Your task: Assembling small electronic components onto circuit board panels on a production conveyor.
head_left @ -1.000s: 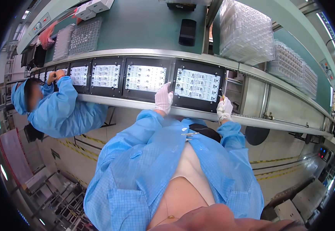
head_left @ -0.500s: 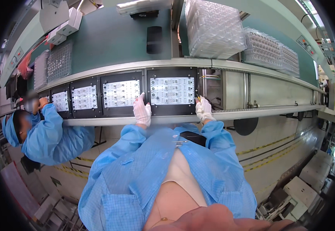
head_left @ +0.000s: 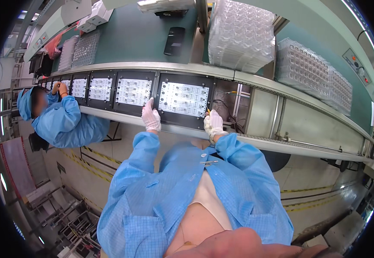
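Note:
In front of me a black carrier frame (head_left: 184,122) holds a white circuit-board panel (head_left: 184,99) with rows of small parts. My left hand (head_left: 151,117), in a white striped glove, rests at the frame's near left corner, fingers stretched along its edge and nothing visible in them. At the near right corner, my right hand (head_left: 214,124), also gloved, is closed around a thin yellow-tipped tool (head_left: 208,110). The tool's tip is by the panel's right edge; most of it is hidden in the fingers, so its exact kind does not show.
More carriers with white panels (head_left: 134,91) line the rail leftward, where a co-worker in a blue smock (head_left: 68,122) works. Beyond the rail, clear plastic trays (head_left: 240,38) are stacked on a green bench (head_left: 135,41), near a black box-like object (head_left: 174,41). Metal rail edging (head_left: 307,148) continues right.
The whole view has turned and shifted, so the line now slopes down to the right. Both hands stay at the same carrier, and the right hand still holds the thin tool.

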### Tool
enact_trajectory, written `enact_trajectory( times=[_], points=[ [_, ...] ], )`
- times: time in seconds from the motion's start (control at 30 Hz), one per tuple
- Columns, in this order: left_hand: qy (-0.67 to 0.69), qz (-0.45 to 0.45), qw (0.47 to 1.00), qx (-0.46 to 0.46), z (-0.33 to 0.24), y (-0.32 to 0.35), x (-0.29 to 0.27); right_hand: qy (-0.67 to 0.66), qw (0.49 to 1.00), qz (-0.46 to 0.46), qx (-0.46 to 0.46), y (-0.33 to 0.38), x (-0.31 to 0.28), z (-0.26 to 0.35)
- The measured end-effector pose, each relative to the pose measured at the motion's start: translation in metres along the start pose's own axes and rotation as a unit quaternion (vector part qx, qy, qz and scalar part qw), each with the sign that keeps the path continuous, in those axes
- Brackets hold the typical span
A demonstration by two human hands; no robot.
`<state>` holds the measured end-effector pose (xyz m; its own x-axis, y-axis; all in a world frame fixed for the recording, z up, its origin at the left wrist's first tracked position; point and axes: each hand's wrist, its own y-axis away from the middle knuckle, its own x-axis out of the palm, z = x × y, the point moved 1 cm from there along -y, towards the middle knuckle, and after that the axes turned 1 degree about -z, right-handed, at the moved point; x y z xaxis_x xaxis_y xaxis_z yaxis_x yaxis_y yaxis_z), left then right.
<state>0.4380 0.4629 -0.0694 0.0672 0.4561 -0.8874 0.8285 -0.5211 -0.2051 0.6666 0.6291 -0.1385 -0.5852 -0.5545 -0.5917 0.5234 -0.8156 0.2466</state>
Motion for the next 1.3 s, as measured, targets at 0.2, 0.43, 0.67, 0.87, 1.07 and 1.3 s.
enact_trajectory(
  times=[0.2,0.43,0.67,0.87,1.07,1.3],
  points=[
    [0.12,0.019,0.993,-0.01,-0.024,0.016,-0.004,0.014,1.0,-0.014,-0.004,0.01,-0.044,-0.004],
    [0.16,0.104,0.979,0.076,-0.11,0.045,0.003,-0.013,0.996,-0.067,0.052,0.054,-0.12,-0.061],
    [0.265,0.177,0.944,0.089,-0.155,0.052,0.056,0.064,0.99,-0.075,0.097,0.047,-0.148,-0.149],
    [0.252,0.163,0.952,0.051,-0.143,0.059,0.076,0.079,0.992,-0.069,0.073,0.014,-0.138,-0.16],
    [0.248,0.134,0.959,0.033,-0.138,0.066,0.084,0.09,0.993,-0.049,0.054,-0.007,-0.143,-0.157],
    [0.214,0.122,0.969,0.007,-0.132,0.077,0.081,0.076,0.996,-0.029,0.033,-0.008,-0.14,-0.152]
  ],
)
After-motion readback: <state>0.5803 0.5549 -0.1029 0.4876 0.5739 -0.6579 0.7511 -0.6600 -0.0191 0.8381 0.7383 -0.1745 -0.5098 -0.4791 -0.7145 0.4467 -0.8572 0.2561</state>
